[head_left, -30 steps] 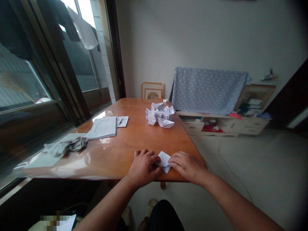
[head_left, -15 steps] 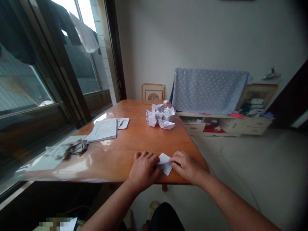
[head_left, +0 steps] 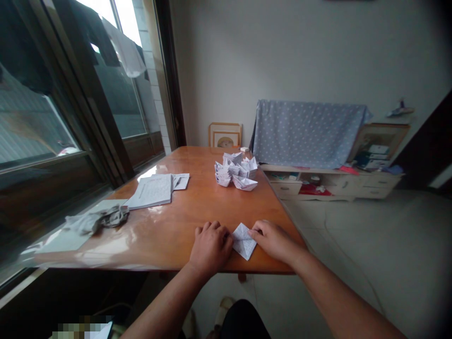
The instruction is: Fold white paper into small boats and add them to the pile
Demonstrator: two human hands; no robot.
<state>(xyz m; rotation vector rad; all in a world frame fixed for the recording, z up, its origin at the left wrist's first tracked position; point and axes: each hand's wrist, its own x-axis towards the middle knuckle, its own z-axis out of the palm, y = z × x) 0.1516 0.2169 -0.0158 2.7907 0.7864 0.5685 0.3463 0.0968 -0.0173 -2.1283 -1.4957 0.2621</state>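
Observation:
A small folded square of printed paper [head_left: 244,242] lies turned like a diamond near the front edge of the wooden table [head_left: 197,207]. At its left corner is my left hand [head_left: 212,247], fingers curled, the tips partly hidden behind the knuckles. My right hand [head_left: 273,240] pinches the paper's upper right edge between thumb and curled fingers. Farther back stands a cluster of folded paper boats [head_left: 235,170], several of them nested in rows.
On the left are a stack of printed sheets [head_left: 150,190] and a crumpled grey cloth [head_left: 115,216]. A small white block [head_left: 244,149] sits at the far edge. Beyond the table stands a low white cabinet [head_left: 348,185] below a dotted blue cloth [head_left: 303,134].
The folded paper now lies flatter and shows more of its surface, its diamond outline wider. My right hand has shifted slightly right along its edge; my left hand has barely moved.

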